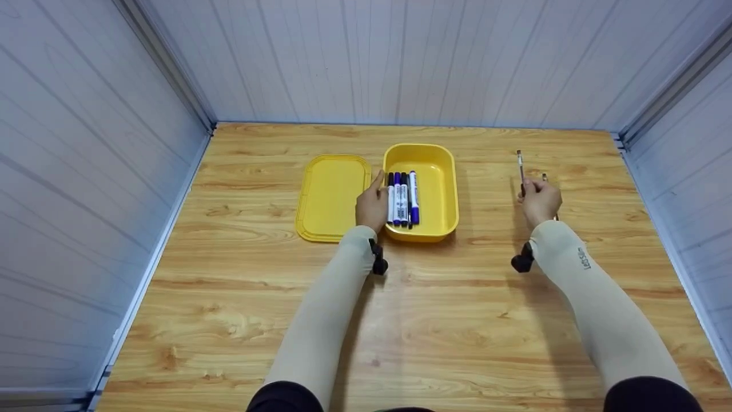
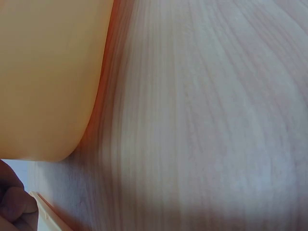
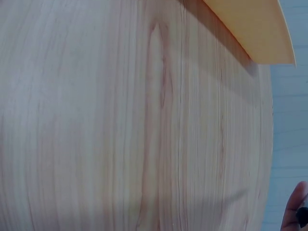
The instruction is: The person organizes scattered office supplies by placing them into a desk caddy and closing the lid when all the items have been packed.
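My left hand (image 1: 372,207) is at the left wall of a yellow plastic box (image 1: 436,228), holding its rim; part of its grip is hidden. Inside the box, several white markers (image 1: 404,197) with black or purple caps lie side by side, with a thin dark pen among them. Off to the right, my right hand (image 1: 541,203) pinches a slim pen (image 1: 520,163) above the table, its far end pointing away from me. Another pen (image 1: 544,177) lies partly hidden beneath that hand. The right wrist view catches only fingertips (image 3: 294,204) and a dark pen end.
A flat yellow lid (image 1: 334,194) lies on the wooden table (image 1: 434,320) just left of the box. White panel walls (image 1: 366,63) enclose the table at the back and on both sides.
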Motion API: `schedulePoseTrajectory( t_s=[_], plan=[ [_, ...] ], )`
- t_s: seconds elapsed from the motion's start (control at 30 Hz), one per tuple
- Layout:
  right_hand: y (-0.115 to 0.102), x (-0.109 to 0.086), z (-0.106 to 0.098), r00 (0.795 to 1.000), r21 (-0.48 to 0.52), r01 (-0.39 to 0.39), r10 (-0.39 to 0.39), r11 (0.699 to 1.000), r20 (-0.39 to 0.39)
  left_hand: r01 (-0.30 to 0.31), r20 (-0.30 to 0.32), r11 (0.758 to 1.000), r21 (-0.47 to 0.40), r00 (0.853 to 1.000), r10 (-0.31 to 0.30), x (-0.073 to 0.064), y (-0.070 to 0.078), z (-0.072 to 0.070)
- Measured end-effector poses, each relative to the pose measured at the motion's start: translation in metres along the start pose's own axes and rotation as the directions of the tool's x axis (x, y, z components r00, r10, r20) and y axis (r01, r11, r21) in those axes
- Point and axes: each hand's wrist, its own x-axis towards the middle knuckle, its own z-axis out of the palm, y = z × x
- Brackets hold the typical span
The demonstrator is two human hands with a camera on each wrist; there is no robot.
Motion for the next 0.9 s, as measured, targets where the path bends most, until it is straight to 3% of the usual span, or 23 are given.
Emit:
schedulePoseTrajectory(
  t_s=[0.4,0.63,0.77,0.9],
  plan=[
    [-0.006,-0.007,0.008,0.996,0.176,-0.070,0.061,0.982,0.059,0.012,-0.010,1.000,0.007,1.000,-0.012,0.001,0.000,0.000],
    [-0.010,-0.011,0.015,0.986,0.116,-0.094,0.076,0.989,0.151,0.012,-0.011,1.000,0.003,1.000,-0.012,0.000,-0.001,0.000],
    [-0.015,-0.012,0.023,0.981,0.211,-0.114,0.076,0.971,0.179,0.008,-0.001,1.000,-0.009,1.000,-0.008,0.000,-0.002,0.000],
    [-0.020,-0.014,0.027,0.968,0.319,-0.174,0.101,0.932,0.230,0.007,0.002,1.000,-0.018,1.000,-0.007,0.000,-0.002,0.001]
  ],
)
